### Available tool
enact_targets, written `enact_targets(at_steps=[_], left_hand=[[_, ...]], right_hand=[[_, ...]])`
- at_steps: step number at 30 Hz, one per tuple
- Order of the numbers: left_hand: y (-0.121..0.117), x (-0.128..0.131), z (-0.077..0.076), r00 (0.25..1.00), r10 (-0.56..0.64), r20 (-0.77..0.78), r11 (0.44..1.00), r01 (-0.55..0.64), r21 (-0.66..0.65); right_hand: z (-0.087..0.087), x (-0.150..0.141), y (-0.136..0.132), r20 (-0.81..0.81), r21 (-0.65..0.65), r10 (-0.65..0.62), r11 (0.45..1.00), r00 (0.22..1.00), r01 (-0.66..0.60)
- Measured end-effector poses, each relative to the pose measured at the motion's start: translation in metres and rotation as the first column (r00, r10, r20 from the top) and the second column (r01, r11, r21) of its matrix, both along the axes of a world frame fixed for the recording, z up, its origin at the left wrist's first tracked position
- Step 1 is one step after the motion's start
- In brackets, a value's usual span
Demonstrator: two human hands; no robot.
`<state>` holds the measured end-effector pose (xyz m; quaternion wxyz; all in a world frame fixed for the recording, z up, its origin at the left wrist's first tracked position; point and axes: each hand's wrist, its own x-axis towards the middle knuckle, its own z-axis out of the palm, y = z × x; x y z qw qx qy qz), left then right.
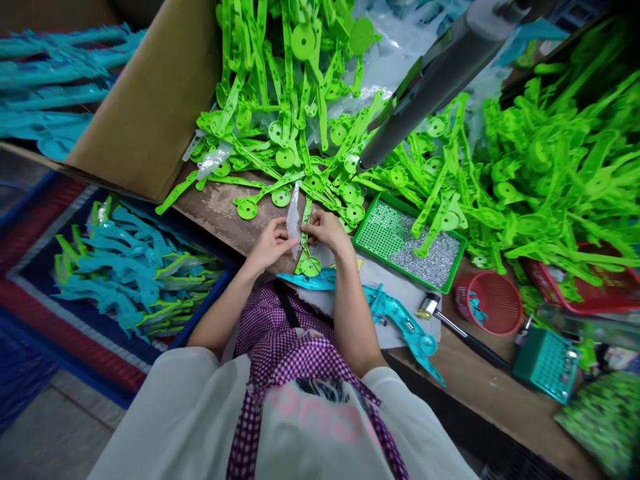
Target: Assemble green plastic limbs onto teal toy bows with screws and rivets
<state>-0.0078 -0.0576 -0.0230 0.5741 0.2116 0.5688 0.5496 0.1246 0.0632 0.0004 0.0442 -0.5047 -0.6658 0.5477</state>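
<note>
Left hand (271, 244) is pinching a whitish plastic piece (293, 215) in its fingers, long axis pointing away from the body; right hand (329, 230) is holding a green part (309, 265) just to its right, running nearly parallel.

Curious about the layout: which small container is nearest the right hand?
The green tray holding silvery bits; red baskets and teal box sit farther from the right hand.

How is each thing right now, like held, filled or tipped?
Left hand: pinching translucent piece
Translucent piece: held
Right hand: fingers bent, at green piece
Green tray: partly filled with silvery bits
Round red basket: holding some blue bits
Hammer: lying down
Grey tool: tilted, tip downward
</note>
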Motion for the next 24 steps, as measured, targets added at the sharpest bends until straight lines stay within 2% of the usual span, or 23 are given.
enact_targets(at_steps=[8, 16, 19, 21, 24], left_hand=[[-0.006, 0.002, 0.005, 0.998, -0.042, 0.045, 0.998, 0.044, -0.050], [-0.008, -0.002, 0.004, 0.998, -0.047, 0.034, 0.996, 0.049, -0.075], [-0.009, -0.002, 0.004, 0.998, -0.046, 0.035, 0.996, 0.049, -0.080], [-0.010, -0.002, 0.004, 0.998, -0.041, 0.041, 0.996, 0.044, -0.078], [-0.012, -0.002, 0.006, 0.998, -0.040, 0.041, 0.997, 0.043, -0.071]], right_hand=[[-0.004, 0.007, -0.004, -0.013, 0.111, 0.040, 0.993, 0.999, -0.039], [0.000, 0.012, -0.010, -0.087, 0.063, 0.011, 0.998, 0.996, -0.006], [0.005, 0.027, -0.026, -0.108, 0.205, -0.045, 0.977, 0.993, 0.067], [0.007, 0.040, -0.042, -0.147, 0.347, -0.070, 0.931, 0.987, 0.118], [0.006, 0.055, -0.065, -0.197, 0.507, 0.029, 0.859, 0.980, 0.076]])
